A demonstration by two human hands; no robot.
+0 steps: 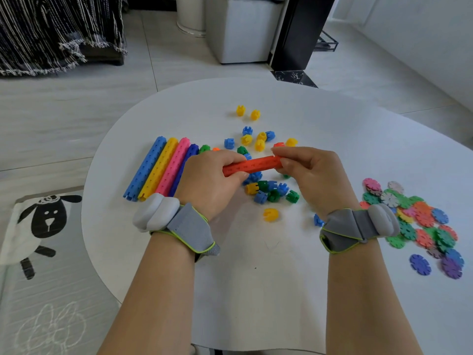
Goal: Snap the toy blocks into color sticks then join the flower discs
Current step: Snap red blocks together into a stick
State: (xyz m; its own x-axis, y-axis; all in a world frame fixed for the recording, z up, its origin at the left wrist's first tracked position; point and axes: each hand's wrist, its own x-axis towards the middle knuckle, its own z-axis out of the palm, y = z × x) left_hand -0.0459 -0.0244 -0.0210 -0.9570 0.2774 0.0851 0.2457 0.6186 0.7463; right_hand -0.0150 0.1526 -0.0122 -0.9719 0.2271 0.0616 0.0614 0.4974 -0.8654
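An orange-red stick of snapped blocks (252,165) is held level above the white table (256,252). My left hand (208,180) grips its left end and my right hand (311,172) pinches its right end. Finished sticks lie side by side at the left: light blue (144,168), yellow (158,168), pink (172,166) and dark blue (188,156). Loose yellow, blue and green blocks (271,192) are scattered under and behind my hands. A heap of flower discs (419,221) lies at the right.
A single yellow block (270,214) sits near my wrists and a blue one (318,220) by my right wrist. A sheep-print mat (43,221) lies on the floor to the left. A white bin (243,29) and dark post (299,32) stand beyond the table.
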